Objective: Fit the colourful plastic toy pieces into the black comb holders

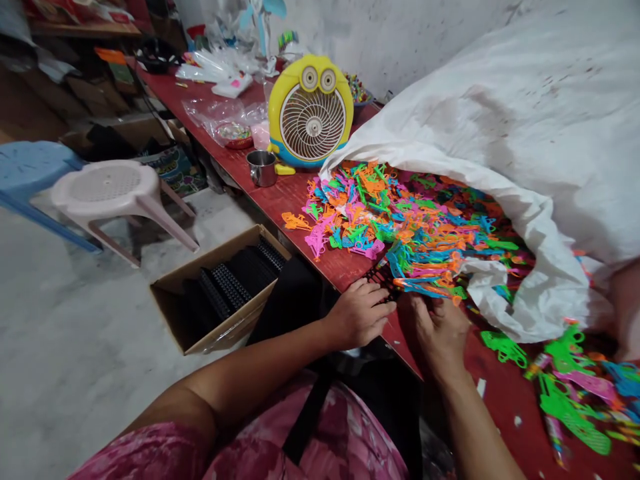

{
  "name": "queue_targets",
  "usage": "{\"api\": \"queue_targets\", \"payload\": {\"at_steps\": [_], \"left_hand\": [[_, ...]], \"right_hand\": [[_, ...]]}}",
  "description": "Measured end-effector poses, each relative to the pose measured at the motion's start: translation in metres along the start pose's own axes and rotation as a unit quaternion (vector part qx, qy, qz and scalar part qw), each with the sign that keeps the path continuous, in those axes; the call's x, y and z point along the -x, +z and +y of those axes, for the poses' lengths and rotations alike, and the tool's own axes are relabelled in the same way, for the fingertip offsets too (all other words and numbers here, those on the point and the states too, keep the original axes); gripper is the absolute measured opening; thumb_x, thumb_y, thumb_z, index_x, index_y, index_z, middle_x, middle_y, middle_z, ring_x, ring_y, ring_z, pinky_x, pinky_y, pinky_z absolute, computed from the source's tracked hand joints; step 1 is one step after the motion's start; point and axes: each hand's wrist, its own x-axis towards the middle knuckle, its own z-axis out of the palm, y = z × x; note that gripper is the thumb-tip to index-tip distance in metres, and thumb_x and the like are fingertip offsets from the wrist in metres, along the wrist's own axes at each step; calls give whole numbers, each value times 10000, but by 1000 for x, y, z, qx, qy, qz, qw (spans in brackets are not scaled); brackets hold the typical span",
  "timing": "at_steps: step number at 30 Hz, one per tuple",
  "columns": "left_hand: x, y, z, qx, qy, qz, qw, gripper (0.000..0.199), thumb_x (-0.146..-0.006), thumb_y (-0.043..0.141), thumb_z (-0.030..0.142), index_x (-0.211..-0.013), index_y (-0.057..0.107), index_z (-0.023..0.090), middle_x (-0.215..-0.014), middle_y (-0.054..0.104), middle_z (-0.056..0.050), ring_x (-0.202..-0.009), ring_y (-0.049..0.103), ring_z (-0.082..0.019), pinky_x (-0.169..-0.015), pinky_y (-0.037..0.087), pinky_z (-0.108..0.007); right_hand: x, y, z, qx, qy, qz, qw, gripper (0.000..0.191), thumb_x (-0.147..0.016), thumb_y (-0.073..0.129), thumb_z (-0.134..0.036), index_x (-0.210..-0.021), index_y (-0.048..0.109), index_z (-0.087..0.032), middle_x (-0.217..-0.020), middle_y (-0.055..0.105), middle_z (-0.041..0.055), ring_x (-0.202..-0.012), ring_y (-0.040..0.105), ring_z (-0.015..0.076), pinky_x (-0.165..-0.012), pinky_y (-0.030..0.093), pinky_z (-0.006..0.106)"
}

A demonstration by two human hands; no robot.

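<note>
At the edge of a red-painted table (505, 413), a person's left hand (357, 315) lies curved over a black perforated plastic strip (383, 275), while the right hand (437, 337) bends downward just beside it, its fingertips hidden. I cannot tell whether either hand is truly gripping. The strip lies against a heap of neon plastic toy pieces (390, 223), thin, flat, cut-out shapes in pink, orange, green and blue, spilling from a white woven sack (505, 113). More black strips (233, 283) lie in a cardboard box (233, 327) beside the table, and a yellow cartoon-faced desk fan (310, 110) stands beyond the heap.
</note>
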Motion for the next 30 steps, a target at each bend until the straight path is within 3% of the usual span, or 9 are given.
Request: {"api": "queue_targets", "payload": {"at_steps": [10, 16, 21, 30], "left_hand": [[-1, 1, 0, 0, -3, 4, 1000, 330, -950, 491, 299, -1220, 638, 178, -1301, 629, -101, -1219, 525, -258, -1099, 350, -470], [-1, 0, 1, 2, -4, 2, 1000, 328, -939, 506, 292, -1217, 638, 177, -1309, 626, -107, -1233, 524, -270, -1098, 350, -486], [0, 1, 0, 1, -3, 3, 1000, 329, -943, 506, 293, -1220, 639, 176, -1307, 626, -100, -1223, 526, -260, -1090, 359, -470], [1, 0, 0, 10, -3, 4, 1000, 331, -956, 483, 309, -1211, 650, 181, -1304, 628, -101, -1216, 530, -266, -1062, 384, -462]], "right_hand": [[-1, 1, -6, 65, -32, -21, 997, 330, -968, 402, -425, -836, 580, -180, -744, 594, 68, -684, 512, 188, -649, 366, 294], [-2, 1, -14, 79, -11, -31, 996, 291, -967, 420, -377, -864, 597, -171, -768, 603, 80, -689, 518, 193, -635, 350, 297], [1, 3, -13, 80, 3, -7, 997, 306, -942, 414, -394, -759, 553, -191, -710, 563, 71, -657, 496, 199, -620, 341, 308], [-1, 6, -19, 98, 24, -42, 994, 252, -934, 410, -380, -825, 543, -197, -763, 566, 87, -671, 497, 210, -614, 345, 319]]}}
